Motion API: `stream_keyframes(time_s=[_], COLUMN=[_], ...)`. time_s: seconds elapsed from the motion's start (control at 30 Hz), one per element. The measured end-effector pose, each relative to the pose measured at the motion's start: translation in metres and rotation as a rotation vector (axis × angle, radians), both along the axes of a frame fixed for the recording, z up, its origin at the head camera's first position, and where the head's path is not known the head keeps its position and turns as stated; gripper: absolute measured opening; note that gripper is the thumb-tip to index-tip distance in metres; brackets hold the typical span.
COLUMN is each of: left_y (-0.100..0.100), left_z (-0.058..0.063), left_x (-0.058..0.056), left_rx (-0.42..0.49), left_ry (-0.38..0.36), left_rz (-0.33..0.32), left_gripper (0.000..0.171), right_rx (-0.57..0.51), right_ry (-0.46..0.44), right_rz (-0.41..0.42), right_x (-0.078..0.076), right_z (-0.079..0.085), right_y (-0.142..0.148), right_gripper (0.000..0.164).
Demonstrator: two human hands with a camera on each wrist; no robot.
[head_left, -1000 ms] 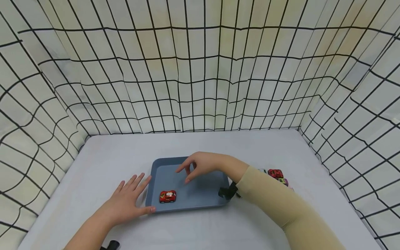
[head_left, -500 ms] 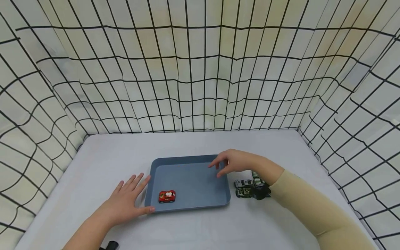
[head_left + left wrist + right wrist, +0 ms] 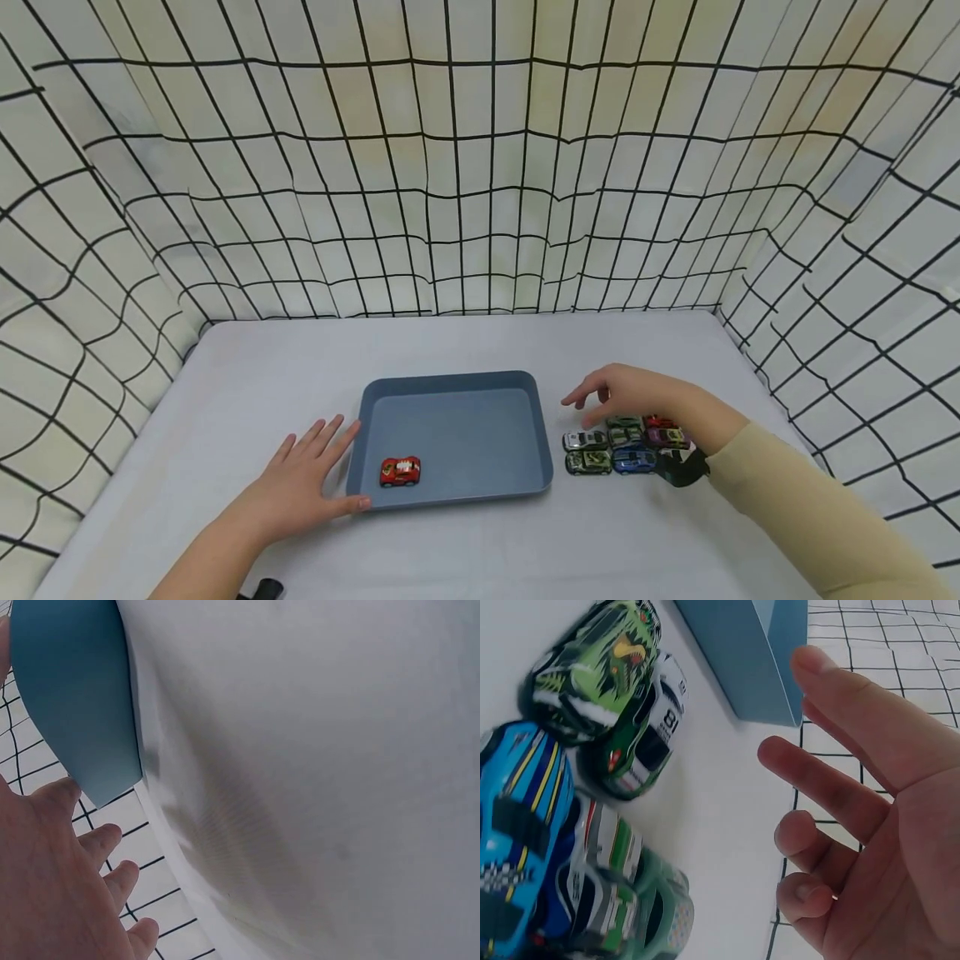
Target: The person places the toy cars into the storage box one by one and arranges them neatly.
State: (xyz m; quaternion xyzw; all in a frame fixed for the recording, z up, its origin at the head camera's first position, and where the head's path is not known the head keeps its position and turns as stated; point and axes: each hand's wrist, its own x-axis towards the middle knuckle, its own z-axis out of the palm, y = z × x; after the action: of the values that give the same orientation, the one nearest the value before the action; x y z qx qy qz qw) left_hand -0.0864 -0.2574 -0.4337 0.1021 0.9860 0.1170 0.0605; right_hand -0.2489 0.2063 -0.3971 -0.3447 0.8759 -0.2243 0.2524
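Note:
My left hand (image 3: 296,479) lies with spread fingers at the left side of a blue-grey tray (image 3: 472,442), its thumb at the near left corner. One red toy car (image 3: 400,472) sits inside the tray, near that corner. To the tray's right, my right hand (image 3: 637,392) hovers by a cluster of toy cars, thumb and fingers apart and nothing between them. Among the cars are a white one (image 3: 584,441), a green one with a dragon print (image 3: 604,671) and a blue striped one (image 3: 517,825). The right hand and wrist partly hide the cluster in the head view.
A white cloth covers the table (image 3: 450,550). White walls with a black grid net (image 3: 491,196) enclose the back and both sides. A black wrist strap (image 3: 682,468) on the right arm overlaps the cars in the head view.
My right hand has moved right, from over the tray to beside the toy cars, bringing more of them into view. My left hand and the red toy car have stayed in place.

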Motion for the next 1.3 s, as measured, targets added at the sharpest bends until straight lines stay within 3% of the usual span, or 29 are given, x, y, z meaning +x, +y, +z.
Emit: stream_keyframes(time_s=[0.23, 0.67, 1.0, 1.3], left_y=[-0.001, -0.001, -0.002, -0.001], left_z=[0.001, -0.001, -0.003, -0.002], left_x=[-0.002, -0.004, -0.002, -0.002], left_rx=[-0.012, -0.016, -0.004, -0.012], left_ry=[-0.003, -0.017, -0.045, -0.027], left_rz=[0.004, 0.007, 0.006, 0.004], left_gripper=[0.114, 0.115, 0.115, 0.114], right_rx=[0.046, 0.095, 0.163, 0.176], right_ry=[-0.004, -0.114, -0.076, -0.04], right_rz=[-0.019, -0.05, -0.008, 0.003], right_x=[-0.001, 0.006, 0.007, 0.008], right_z=[0.0, -0.015, -0.021, -0.021], right_y=[0.003, -0.004, -0.007, -0.009], right_gripper=[0.036, 0.035, 0.035, 0.034])
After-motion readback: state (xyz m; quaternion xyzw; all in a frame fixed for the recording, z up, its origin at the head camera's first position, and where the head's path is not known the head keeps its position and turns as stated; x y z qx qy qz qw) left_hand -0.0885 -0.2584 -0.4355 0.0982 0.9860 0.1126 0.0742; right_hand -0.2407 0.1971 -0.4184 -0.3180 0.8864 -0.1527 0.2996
